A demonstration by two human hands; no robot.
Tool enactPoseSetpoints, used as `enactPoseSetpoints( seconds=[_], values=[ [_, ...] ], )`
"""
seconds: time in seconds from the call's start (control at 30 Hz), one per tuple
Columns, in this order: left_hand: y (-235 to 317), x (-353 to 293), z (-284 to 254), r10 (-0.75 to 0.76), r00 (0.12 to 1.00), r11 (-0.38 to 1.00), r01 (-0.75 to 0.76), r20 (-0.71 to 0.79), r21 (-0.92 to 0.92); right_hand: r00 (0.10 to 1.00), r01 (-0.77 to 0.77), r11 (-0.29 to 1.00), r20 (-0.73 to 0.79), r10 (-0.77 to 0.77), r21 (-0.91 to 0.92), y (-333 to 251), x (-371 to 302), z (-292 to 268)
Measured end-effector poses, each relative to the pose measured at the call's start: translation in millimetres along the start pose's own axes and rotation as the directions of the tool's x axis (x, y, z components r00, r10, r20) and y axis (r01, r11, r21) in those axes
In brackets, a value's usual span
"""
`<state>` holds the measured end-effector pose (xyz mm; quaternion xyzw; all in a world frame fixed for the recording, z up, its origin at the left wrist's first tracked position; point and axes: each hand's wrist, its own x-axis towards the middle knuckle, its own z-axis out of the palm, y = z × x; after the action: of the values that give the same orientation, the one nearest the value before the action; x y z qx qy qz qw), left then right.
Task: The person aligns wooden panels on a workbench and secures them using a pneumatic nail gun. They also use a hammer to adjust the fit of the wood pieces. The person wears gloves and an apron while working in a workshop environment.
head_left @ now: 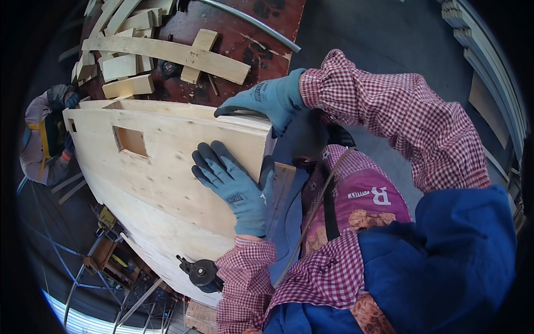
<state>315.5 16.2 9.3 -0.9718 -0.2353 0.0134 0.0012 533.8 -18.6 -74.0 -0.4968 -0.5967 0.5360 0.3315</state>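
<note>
A large pale plywood panel structure (183,131) with a rectangular cut-out (132,141) stands in front of me. Its upper edge shows layered boards with a gap between them. In a blue-grey work glove, my left hand (233,186) lies on the plywood face near the end, fingers spread, its thumb by the end edge. My right hand (272,99), gloved alike, is curled over the upper corner of the same structure; part of its grip is hidden. A black round-topped tool (203,274) is beside my left forearm, against the lower part of the panel.
Another person in gloves (68,100) is at the far left end of the structure. Wood offcuts and a curved board (167,53) lie on a dark red surface (222,16). Stacked boards (489,72) line the right side. A metal frame (83,273) stands lower left.
</note>
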Motion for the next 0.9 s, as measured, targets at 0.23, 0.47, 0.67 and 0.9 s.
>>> enactPoseSetpoints(
  seconds=[0.23,0.47,0.67,0.9],
  values=[
    [3,1,0,-0.004,1.0,1.0,0.004,-0.001,-0.014,0.999,0.017,1.0,-0.033,-0.018,-0.014,5,0,4],
    [-2,1,3,0.016,1.0,1.0,-0.016,0.01,-0.02,1.0,-0.023,1.0,-0.011,0.023,-0.003,-5,-3,-2],
    [-3,-4,4,-0.001,1.0,1.0,0.001,0.026,0.0,0.995,0.064,0.998,-0.071,-0.065,-0.02,1,-7,8],
    [0,-3,3,-0.016,1.0,0.999,0.017,0.022,-0.027,0.969,-0.121,0.993,-0.216,0.116,-0.009,-18,-53,21]
  ],
)
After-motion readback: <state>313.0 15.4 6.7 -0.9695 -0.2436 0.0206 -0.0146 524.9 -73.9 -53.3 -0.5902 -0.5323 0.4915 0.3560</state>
